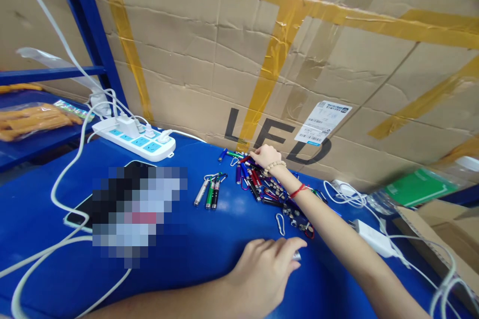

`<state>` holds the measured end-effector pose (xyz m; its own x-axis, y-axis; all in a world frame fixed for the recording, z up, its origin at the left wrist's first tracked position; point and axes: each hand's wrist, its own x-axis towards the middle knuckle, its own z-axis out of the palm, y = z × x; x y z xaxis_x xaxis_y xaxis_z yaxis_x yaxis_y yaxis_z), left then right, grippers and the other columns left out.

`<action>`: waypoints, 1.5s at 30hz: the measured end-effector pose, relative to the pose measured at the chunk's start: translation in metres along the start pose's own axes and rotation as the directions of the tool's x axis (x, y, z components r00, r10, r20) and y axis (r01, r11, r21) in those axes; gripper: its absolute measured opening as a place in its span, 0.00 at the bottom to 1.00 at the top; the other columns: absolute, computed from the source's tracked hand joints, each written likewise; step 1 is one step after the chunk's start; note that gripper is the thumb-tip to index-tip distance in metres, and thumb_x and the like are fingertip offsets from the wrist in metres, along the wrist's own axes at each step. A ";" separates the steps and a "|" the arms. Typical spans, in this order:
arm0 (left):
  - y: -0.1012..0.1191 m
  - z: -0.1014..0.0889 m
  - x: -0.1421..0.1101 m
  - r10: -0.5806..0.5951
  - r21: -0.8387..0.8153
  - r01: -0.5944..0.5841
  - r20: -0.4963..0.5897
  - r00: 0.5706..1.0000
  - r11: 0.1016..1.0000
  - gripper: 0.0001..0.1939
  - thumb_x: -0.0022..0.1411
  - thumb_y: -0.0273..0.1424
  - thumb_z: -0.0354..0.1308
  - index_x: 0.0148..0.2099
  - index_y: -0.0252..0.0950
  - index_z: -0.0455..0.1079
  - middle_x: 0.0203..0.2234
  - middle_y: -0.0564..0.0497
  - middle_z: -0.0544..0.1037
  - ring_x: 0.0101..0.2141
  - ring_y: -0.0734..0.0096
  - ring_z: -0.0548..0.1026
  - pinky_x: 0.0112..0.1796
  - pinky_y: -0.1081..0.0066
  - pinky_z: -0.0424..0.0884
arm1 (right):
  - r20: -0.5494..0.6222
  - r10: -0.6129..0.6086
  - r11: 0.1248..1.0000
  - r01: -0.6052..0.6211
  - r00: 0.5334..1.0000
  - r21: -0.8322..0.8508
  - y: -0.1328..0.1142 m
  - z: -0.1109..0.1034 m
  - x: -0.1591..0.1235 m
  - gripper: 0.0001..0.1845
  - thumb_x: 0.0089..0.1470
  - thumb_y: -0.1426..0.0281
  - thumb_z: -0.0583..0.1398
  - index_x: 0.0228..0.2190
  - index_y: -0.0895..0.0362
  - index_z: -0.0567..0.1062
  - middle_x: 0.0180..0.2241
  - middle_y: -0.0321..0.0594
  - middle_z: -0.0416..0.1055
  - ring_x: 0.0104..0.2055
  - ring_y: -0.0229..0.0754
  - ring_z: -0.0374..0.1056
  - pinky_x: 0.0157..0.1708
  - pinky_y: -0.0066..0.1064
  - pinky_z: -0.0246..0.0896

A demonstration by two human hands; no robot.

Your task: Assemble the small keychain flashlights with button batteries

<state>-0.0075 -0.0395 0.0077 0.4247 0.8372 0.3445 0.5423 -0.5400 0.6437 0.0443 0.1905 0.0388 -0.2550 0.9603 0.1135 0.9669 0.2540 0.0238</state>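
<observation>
My left hand, low in the middle, is closed around a small silver keychain flashlight; only its end shows past the fingers. At the far side of a pile of keychain flashlights, my right hand pinches at a red flashlight, partly hidden by the fingers. The pile mixes purple, red, black, blue and green tubes with small clips and round metal pieces. A loose silver carabiner lies in front of it. Left of the pile, silver, green and black flashlights lie side by side with clips attached.
On the blue table, a white power strip with plugs and a phone, partly blurred out, lie left. White cables cross both sides. A large taped carton stands behind. At right are a white adapter and an open cardboard box.
</observation>
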 end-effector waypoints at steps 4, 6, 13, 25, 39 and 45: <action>0.001 0.000 0.000 -0.001 -0.003 0.001 0.007 1.000 1.000 0.17 0.61 0.23 0.49 0.51 0.43 0.54 0.37 0.56 0.76 0.35 0.69 0.75 0.36 0.70 0.69 | -0.035 -0.146 0.978 0.139 0.989 -0.153 -0.006 -0.011 0.002 0.16 0.54 0.66 0.50 0.33 0.57 0.77 0.34 0.49 0.74 0.37 0.50 0.70 0.30 0.34 0.61; 0.001 0.000 -0.001 -0.004 -0.005 0.004 0.006 1.000 1.000 0.17 0.61 0.23 0.49 0.51 0.42 0.55 0.36 0.56 0.76 0.35 0.69 0.75 0.36 0.70 0.69 | -0.004 -0.311 0.929 0.303 0.950 -0.214 -0.010 -0.019 0.006 0.13 0.53 0.69 0.52 0.37 0.55 0.75 0.36 0.46 0.73 0.39 0.47 0.69 0.32 0.32 0.59; 0.002 0.003 -0.002 -0.009 -0.030 0.009 0.002 1.000 1.000 0.17 0.61 0.23 0.49 0.51 0.43 0.55 0.36 0.56 0.76 0.34 0.70 0.75 0.36 0.71 0.69 | 0.163 -0.738 0.567 0.732 0.655 -0.377 -0.012 -0.032 0.024 0.15 0.54 0.76 0.51 0.42 0.57 0.71 0.40 0.47 0.68 0.37 0.42 0.65 0.33 0.31 0.52; 0.002 0.003 -0.002 -0.003 -0.007 0.003 0.024 1.000 1.000 0.17 0.61 0.24 0.50 0.51 0.43 0.54 0.37 0.57 0.76 0.35 0.68 0.76 0.35 0.69 0.70 | 0.268 -0.895 0.182 0.840 0.357 -0.511 -0.010 -0.017 0.050 0.14 0.45 0.77 0.59 0.38 0.61 0.71 0.40 0.45 0.65 0.42 0.46 0.56 0.40 0.36 0.46; 0.000 0.003 -0.003 -0.007 -0.019 0.008 0.030 1.000 1.000 0.18 0.60 0.24 0.51 0.51 0.43 0.53 0.38 0.56 0.76 0.35 0.68 0.76 0.36 0.70 0.69 | 0.315 -0.908 0.070 0.841 0.277 -0.537 -0.015 -0.013 0.057 0.16 0.39 0.75 0.61 0.35 0.61 0.72 0.41 0.45 0.65 0.43 0.46 0.56 0.41 0.36 0.47; 0.000 0.003 -0.002 -0.004 -0.010 0.005 0.030 1.000 1.000 0.18 0.60 0.24 0.51 0.51 0.43 0.53 0.38 0.57 0.76 0.35 0.67 0.76 0.35 0.69 0.69 | 0.318 -0.906 0.064 0.832 0.280 -0.551 -0.014 -0.012 0.056 0.17 0.39 0.75 0.61 0.36 0.61 0.71 0.44 0.46 0.64 0.45 0.46 0.55 0.42 0.35 0.47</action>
<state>-0.0062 -0.0416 0.0044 0.4441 0.8366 0.3208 0.5368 -0.5351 0.6523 0.0168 0.2393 0.0567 -0.9492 0.0759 -0.3055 -0.1469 0.7514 0.6432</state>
